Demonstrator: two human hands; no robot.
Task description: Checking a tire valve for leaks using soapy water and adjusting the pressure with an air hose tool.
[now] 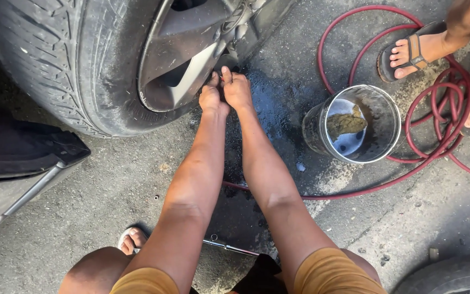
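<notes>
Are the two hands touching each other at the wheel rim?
Touching. The head view shows the left hand and right hand pressed side by side, no gap between them, at the lower edge of the rim.

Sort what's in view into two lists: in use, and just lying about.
In use: left hand and right hand, fingers at the rim of the wheel.

Lying about: metal bucket, red hose, metal tool on the ground.

Wheel (137,60): dark worn tyre, grey dusty spoked rim, standing upright on wet concrete, frame's 11 o'clock. Both hands work at rim's lower edge, wheel's 4 o'clock: left hand (211,98) and right hand (237,90) side by side, touching, fingertips pinched together on something too small to tell.
</notes>
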